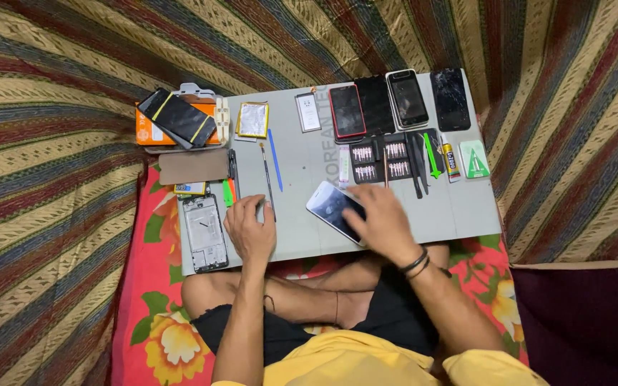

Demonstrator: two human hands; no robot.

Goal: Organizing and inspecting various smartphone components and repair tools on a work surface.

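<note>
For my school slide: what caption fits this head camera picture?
Right hand rests on a white phone, left hand flat on a grey mat beside tools.

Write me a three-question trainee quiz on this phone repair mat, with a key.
1. True or false: the right hand rests on a phone lying at a slant on the grey mat.
2. What lies just left of the left hand? A) an opened phone frame B) a green triangular pick C) a glue tube
3. How many phones lie in the row along the mat's far edge?

Key: 1 true; 2 A, the opened phone frame; 3 four.
</note>
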